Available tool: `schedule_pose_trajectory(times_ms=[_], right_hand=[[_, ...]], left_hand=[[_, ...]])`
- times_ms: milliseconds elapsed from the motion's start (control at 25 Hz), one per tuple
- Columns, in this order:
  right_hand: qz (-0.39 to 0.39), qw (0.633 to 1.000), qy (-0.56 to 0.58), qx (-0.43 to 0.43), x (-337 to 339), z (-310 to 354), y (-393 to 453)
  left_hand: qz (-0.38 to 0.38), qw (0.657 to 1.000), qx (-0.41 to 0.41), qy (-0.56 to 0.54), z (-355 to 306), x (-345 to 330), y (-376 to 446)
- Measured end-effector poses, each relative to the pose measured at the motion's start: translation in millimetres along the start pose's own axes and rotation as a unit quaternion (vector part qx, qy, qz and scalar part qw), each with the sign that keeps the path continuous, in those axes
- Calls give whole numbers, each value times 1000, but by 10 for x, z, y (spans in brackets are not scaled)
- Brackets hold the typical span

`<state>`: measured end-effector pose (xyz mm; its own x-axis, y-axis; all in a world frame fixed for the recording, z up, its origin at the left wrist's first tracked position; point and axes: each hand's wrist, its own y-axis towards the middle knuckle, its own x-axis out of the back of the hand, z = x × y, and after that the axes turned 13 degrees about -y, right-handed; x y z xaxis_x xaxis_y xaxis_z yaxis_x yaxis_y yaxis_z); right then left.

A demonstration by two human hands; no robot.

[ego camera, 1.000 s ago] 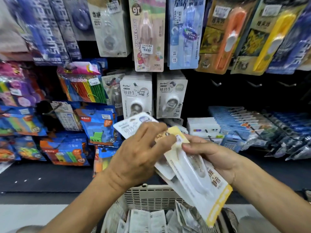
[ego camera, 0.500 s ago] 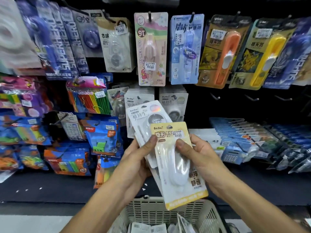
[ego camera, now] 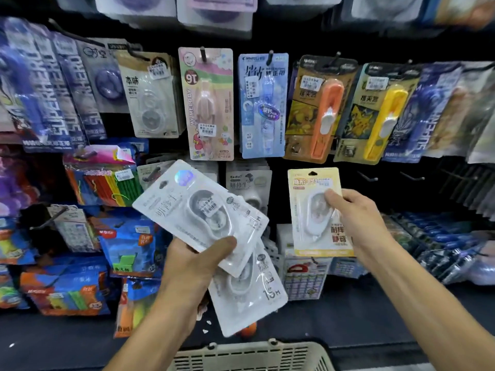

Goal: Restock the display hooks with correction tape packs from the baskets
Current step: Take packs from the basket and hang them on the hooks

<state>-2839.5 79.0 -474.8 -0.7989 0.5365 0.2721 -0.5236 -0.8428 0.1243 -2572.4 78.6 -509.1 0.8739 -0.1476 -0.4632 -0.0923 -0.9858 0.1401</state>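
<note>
My left hand (ego camera: 195,266) grips a fanned bunch of white correction tape packs (ego camera: 198,212), thumb on the top one, with a lower pack (ego camera: 249,298) marked 15M sticking out below. My right hand (ego camera: 353,223) pinches a single yellow-edged correction tape pack (ego camera: 313,215) upright, held out toward the black display wall, just left of two bare hooks (ego camera: 368,178). The beige basket (ego camera: 251,354) shows only its rim at the bottom centre.
Hanging packs of correction tape fill the upper row, among them a pink one (ego camera: 207,103), a blue one (ego camera: 263,105) and an orange one (ego camera: 321,108). White packs (ego camera: 247,183) hang behind my hands. Blue packets (ego camera: 128,250) crowd the lower left.
My right hand has pulled the yellow-edged pack off the bunch and carried it right and up toward the wall. The left hand keeps the white packs, now tilted. My view has lifted.
</note>
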Motion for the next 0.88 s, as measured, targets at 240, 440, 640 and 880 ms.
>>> schedule_pose_trajectory(times_ms=[240, 440, 640, 880], right_hand=[[-99, 992, -75, -8, 162, -179, 67], [-113, 935, -294, 164, -31, -90, -184], [254, 966, -24, 43, -583, -50, -603], [123, 990, 73, 5, -609, 26, -466]], left_hand=[[109, 987, 8, 116, -21, -122, -10], [146, 944, -39, 292, -89, -130, -36], [142, 965, 12, 221, -76, -59, -7], [16, 993, 79, 85, -178, 82, 82]])
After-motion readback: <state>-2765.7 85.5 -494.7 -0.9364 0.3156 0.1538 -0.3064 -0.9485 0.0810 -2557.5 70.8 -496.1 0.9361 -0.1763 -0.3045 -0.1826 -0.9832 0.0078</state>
